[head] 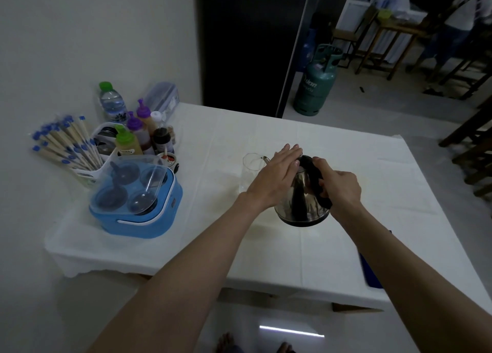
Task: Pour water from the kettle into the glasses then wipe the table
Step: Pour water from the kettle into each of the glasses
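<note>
Your right hand [342, 186] has its grip closed around the black handle of the kettle [303, 195], tilting it above the white surface [372, 193]. Your left hand [277, 177] lies flat and open on the lid. The spout reaches the rim of the glass [249, 170].
</note>
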Available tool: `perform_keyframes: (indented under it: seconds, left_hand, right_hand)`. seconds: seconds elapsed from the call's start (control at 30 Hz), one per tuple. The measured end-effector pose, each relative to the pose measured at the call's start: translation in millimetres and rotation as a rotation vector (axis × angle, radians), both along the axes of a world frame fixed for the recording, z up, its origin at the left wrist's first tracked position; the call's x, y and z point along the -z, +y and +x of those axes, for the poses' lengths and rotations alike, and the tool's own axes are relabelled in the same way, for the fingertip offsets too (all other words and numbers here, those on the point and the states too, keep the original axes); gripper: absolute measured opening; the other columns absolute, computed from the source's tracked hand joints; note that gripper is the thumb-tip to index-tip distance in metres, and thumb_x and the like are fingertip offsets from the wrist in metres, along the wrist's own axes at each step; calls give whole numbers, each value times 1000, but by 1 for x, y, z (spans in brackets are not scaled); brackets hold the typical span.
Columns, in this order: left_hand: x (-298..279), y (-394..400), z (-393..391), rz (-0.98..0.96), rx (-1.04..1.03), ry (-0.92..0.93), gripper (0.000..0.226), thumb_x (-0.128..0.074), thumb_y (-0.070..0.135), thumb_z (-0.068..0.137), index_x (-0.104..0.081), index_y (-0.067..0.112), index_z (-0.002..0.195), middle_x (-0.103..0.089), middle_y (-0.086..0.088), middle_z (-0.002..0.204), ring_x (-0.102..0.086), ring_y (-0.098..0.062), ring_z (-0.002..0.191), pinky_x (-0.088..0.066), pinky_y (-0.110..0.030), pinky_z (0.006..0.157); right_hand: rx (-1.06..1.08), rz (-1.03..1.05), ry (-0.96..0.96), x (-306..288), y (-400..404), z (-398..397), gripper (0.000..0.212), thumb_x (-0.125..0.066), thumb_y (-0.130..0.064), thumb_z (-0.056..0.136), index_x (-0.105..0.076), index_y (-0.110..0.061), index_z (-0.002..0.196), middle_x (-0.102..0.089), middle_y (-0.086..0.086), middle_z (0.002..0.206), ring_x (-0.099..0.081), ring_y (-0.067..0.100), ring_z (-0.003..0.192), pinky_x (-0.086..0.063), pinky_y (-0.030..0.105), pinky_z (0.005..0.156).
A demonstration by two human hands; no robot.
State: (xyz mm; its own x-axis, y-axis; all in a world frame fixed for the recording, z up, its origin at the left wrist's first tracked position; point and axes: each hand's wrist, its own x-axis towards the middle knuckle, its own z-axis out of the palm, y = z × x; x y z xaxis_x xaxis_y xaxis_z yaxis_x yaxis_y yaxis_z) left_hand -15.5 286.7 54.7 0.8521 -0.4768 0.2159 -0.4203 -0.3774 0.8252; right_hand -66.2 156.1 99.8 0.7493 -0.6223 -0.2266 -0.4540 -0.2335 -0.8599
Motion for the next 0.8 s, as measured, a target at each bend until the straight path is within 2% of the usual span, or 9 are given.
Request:
perform_keyframes:
  seconds: [0.13,0.23,0.43,0.57,0.8]
  left_hand:
    - [-2,-1,0,34,25,-24,44,-29,23,105,-37,11,146,-31,0,157,-13,-9,148,-8,-27,121]
    - [-3,-2,-2,65,41,-58,44,-29,23,105,-36,11,147,-31,0,157,-13,-9,148,-9,-30,122]
    - [-10,-5,-5,100,57,-144,43,-30,20,105,-38,7,146,-32,-3,156,-15,-12,148,-11,-32,122]
    - [-14,-14,-7,113,65,-170,43,-30,20,105,-38,7,145,-32,-4,156,-15,-13,148,-11,-31,121]
    - [-10,-37,-12,101,89,-105,45,-28,22,105,-33,8,148,-27,-3,158,-11,-11,149,-5,-26,120]
  right_hand:
    - [54,132,-29,9,-2,-4,48,-68,-57,76,-67,-11,63,-66,5,69,-59,25,68,-51,40,70]
    - [72,228,-58,16,-2,-9,45,-70,-55,72,-65,-12,60,-57,1,59,-50,20,59,-42,36,62]
    - [98,377,-112,22,-2,-17,38,-67,-46,84,-60,-13,65,-52,-4,54,-45,13,52,-40,28,57]
    - [110,406,-130,21,-10,-20,38,-67,-45,83,-58,-14,63,-49,-8,48,-41,11,45,-37,26,53]
    - [105,270,-109,16,-38,-22,43,-71,-52,71,-59,-15,55,-50,-3,52,-44,17,53,-37,31,57]
